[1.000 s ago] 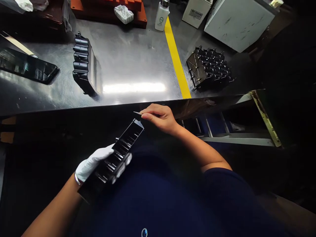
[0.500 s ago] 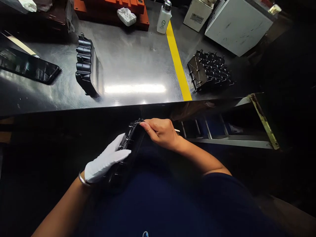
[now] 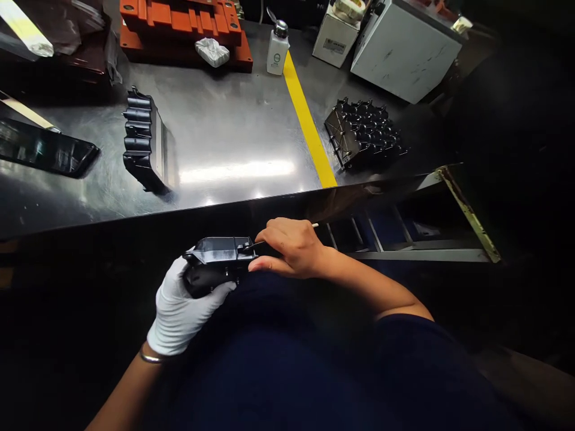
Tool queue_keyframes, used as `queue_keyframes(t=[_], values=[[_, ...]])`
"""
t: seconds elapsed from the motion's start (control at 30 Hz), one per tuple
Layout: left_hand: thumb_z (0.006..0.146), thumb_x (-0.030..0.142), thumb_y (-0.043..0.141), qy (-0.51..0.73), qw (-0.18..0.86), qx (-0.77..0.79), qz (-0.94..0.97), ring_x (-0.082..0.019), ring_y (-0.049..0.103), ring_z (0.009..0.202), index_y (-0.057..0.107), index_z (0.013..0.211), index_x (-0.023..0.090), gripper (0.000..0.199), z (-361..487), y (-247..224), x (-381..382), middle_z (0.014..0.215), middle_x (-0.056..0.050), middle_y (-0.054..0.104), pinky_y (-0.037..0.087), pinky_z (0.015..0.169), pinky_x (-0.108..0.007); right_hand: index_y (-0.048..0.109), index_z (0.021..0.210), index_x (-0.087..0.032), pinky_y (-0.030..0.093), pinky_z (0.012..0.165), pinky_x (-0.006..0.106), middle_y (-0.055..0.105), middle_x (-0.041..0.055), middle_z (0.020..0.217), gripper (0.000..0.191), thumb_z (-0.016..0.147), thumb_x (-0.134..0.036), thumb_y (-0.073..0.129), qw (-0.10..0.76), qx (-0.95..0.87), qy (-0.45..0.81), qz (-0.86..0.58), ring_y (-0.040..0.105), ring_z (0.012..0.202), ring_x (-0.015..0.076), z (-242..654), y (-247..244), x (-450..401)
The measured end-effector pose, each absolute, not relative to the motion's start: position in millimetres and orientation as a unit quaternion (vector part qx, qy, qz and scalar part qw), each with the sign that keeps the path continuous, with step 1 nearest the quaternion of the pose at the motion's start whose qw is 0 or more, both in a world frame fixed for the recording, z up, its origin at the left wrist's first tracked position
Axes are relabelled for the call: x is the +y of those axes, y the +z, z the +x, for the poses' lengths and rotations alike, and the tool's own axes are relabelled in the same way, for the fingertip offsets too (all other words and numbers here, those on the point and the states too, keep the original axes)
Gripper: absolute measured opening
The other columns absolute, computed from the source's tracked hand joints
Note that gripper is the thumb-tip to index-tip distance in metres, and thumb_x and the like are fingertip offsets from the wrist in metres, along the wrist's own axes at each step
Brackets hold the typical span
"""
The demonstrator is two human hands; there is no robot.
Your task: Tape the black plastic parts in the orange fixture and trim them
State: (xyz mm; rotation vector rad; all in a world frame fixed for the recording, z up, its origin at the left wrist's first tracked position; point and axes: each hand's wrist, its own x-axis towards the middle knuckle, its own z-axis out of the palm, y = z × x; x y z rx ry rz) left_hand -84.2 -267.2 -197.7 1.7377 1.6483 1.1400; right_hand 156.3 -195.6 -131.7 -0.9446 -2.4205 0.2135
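In a white glove, my left hand (image 3: 184,308) grips a black plastic part (image 3: 220,251) at its left end, thumb along the lower side, below the table's front edge. My bare right hand (image 3: 290,248) is at the part's right end, its fingers closed round a thin tool whose dark tip touches the part and whose pale end (image 3: 315,225) sticks out behind the knuckles. On the metal table (image 3: 224,131), a ribbed black part (image 3: 144,140) stands at the left and a black part with many round cells (image 3: 366,131) lies at the right.
An orange fixture (image 3: 184,36) with a crumpled white wad (image 3: 212,52) is at the back, beside a white pump bottle (image 3: 277,48). Yellow tape (image 3: 308,120) crosses the table. Boxes (image 3: 335,42) stand back right, a dark glossy tray (image 3: 45,146) lies left, and a metal frame (image 3: 469,212) is lower right.
My left hand has turned the black part from a steep slant to nearly level, showing a smooth face. My right thumb has moved down and left. The camera view has shifted slightly.
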Motion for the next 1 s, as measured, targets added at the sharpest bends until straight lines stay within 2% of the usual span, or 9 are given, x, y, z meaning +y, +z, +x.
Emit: queue_keyframes(t=[0.17, 0.37, 0.47, 0.67, 0.77, 0.93, 1.0], values=[[0.068, 0.035, 0.082, 0.410, 0.184, 0.549, 0.705, -0.021, 0.070, 0.085, 0.054, 0.123, 0.020, 0.063, -88, -202, -267, 0.104, -0.007, 0.070, 0.057, 0.076, -0.031, 0.051, 0.060, -0.017, 0.022, 0.051, 0.026, 0.044, -0.0024, 0.054, 0.058, 0.097, -0.060, 0.038, 0.229, -0.923, 0.058, -0.304, 0.040, 0.052, 0.0103, 159, -134, -197], [0.069, 0.038, 0.080, 0.377, 0.289, 0.559, 0.679, -0.022, 0.070, 0.088, 0.056, 0.123, 0.017, 0.063, -92, -204, -268, 0.108, -0.009, 0.069, 0.057, 0.083, -0.036, 0.053, 0.064, -0.017, 0.021, 0.052, 0.027, 0.046, -0.0015, 0.058, 0.057, 0.097, -0.059, 0.035, 0.221, -0.929, 0.043, -0.294, 0.040, 0.055, 0.0110, 162, -136, -198], [0.068, 0.040, 0.080, 0.365, 0.334, 0.568, 0.658, -0.021, 0.069, 0.083, 0.059, 0.117, 0.015, 0.059, -90, -199, -267, 0.099, -0.008, 0.071, 0.058, 0.079, -0.034, 0.050, 0.060, -0.018, 0.020, 0.052, 0.027, 0.043, -0.0023, 0.056, 0.056, 0.098, -0.057, 0.037, 0.217, -0.936, 0.059, -0.270, 0.039, 0.054, 0.0106, 162, -136, -197], [0.069, 0.043, 0.078, 0.379, 0.402, 0.534, 0.640, -0.020, 0.071, 0.079, 0.063, 0.110, 0.017, 0.051, -79, -183, -262, 0.092, -0.004, 0.073, 0.059, 0.074, -0.030, 0.047, 0.057, -0.018, 0.021, 0.051, 0.026, 0.040, -0.0031, 0.054, 0.057, 0.096, -0.059, 0.039, 0.266, -0.927, 0.049, -0.261, 0.037, 0.052, 0.0101, 162, -136, -198], [0.065, 0.044, 0.080, 0.383, 0.406, 0.542, 0.628, -0.022, 0.071, 0.081, 0.062, 0.110, 0.017, 0.055, -76, -181, -261, 0.093, -0.005, 0.074, 0.060, 0.074, -0.032, 0.045, 0.054, -0.018, 0.021, 0.050, 0.026, 0.037, -0.0042, 0.052, 0.057, 0.096, -0.057, 0.044, 0.282, -0.927, 0.041, -0.245, 0.033, 0.050, 0.0097, 162, -137, -198], [0.055, 0.046, 0.084, 0.366, 0.413, 0.616, 0.562, -0.026, 0.071, 0.087, 0.060, 0.113, 0.016, 0.070, -73, -182, -265, 0.097, -0.008, 0.073, 0.059, 0.081, -0.040, 0.047, 0.055, -0.018, 0.021, 0.051, 0.026, 0.038, -0.0036, 0.054, 0.058, 0.096, -0.059, 0.041, 0.246, -0.927, 0.044, -0.278, 0.034, 0.051, 0.0100, 159, -138, -200], [0.056, 0.046, 0.084, 0.364, 0.437, 0.635, 0.523, -0.026, 0.071, 0.087, 0.061, 0.110, 0.015, 0.067, -72, -178, -265, 0.098, -0.009, 0.073, 0.059, 0.081, -0.041, 0.046, 0.055, -0.018, 0.021, 0.051, 0.026, 0.037, -0.0040, 0.053, 0.057, 0.096, -0.057, 0.043, 0.241, -0.932, 0.054, -0.265, 0.034, 0.051, 0.0099, 159, -136, -201]])
